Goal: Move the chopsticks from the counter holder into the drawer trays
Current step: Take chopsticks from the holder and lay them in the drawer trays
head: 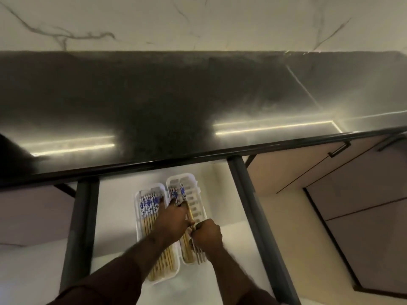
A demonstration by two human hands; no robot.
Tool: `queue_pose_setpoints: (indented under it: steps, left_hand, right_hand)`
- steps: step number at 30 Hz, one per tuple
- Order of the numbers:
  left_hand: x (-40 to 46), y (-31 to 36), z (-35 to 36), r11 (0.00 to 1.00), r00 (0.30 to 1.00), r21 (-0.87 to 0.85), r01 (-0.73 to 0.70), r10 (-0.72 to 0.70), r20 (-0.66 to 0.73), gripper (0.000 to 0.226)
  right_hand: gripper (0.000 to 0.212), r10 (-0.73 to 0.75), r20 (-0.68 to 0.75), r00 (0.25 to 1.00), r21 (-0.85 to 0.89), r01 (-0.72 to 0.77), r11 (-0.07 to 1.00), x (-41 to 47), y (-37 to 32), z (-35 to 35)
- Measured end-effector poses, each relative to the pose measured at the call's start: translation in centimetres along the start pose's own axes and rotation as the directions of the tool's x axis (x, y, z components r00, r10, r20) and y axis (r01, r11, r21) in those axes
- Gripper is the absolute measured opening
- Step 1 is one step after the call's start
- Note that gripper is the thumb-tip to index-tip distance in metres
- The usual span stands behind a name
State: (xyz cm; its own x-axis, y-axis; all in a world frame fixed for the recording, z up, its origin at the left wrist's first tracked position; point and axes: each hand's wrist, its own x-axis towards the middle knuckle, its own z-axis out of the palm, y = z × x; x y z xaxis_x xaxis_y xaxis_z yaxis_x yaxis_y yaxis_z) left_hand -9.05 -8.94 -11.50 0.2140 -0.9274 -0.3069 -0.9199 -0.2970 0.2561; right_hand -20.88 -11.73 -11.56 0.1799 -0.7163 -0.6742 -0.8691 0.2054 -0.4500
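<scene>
Two white slotted trays lie side by side in the open drawer (220, 179). The left tray (137, 216) holds several wooden chopsticks (148, 208) with blue-and-white patterned ends. The right tray (198, 194) holds a few of the same chopsticks (178, 192). My left hand (172, 219) lies across both trays, fingers spread and pressing on the chopsticks in the right tray. My right hand (207, 235) is over the near part of the right tray, fingers closed around the wooden ends of those chopsticks. No counter holder is in view.
The dark polished countertop (198, 95) overhangs the back of the drawer, with a marble-veined wall behind. Dark drawer rails (248, 194) flank the drawer. Closed cabinet fronts with bar handles (339, 148) stand to the right.
</scene>
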Motion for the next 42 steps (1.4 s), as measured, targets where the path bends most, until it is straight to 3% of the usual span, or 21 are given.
queue_pose_setpoints:
  steps: [4, 13, 21, 38, 42]
  left_hand:
    - [0.9, -0.5, 1.1, 0.994, 0.998, 0.095, -0.046, 0.049, -0.033, 0.051]
    - [2.0, -0.1, 1.6, 0.966, 0.993, 0.236, -0.106, 0.089, 0.081, 0.040]
    - [2.5, 0.4, 2.0, 0.926, 0.986, 0.348, -0.144, 0.103, 0.134, 0.059]
    - [0.9, 0.2, 0.1, 0.917, 0.974, 0.332, -0.221, 0.192, 0.118, 0.038]
    - [-0.6, 0.7, -2.5, 0.972, 0.982, 0.143, -0.187, 0.190, -0.006, 0.030]
  right_hand:
    - [0.024, 0.020, -0.019, 1.000, -0.074, -0.021, 0.997, 1.7, -0.6, 0.5]
    - [0.023, -0.058, -0.094, 0.994, -0.149, 0.043, 0.988, 1.8, -0.7, 2.6]
    - [0.031, -0.237, -0.103, 0.966, -0.303, 0.196, 0.933, 1.4, -0.3, 3.2]
    - [0.025, -0.317, -0.184, 0.930, -0.319, 0.249, 0.915, -0.9, -1.1, 1.4]
    - [0.022, -0.369, -0.133, 0.920, -0.263, 0.326, 0.908, -2.6, -2.5, -1.2]
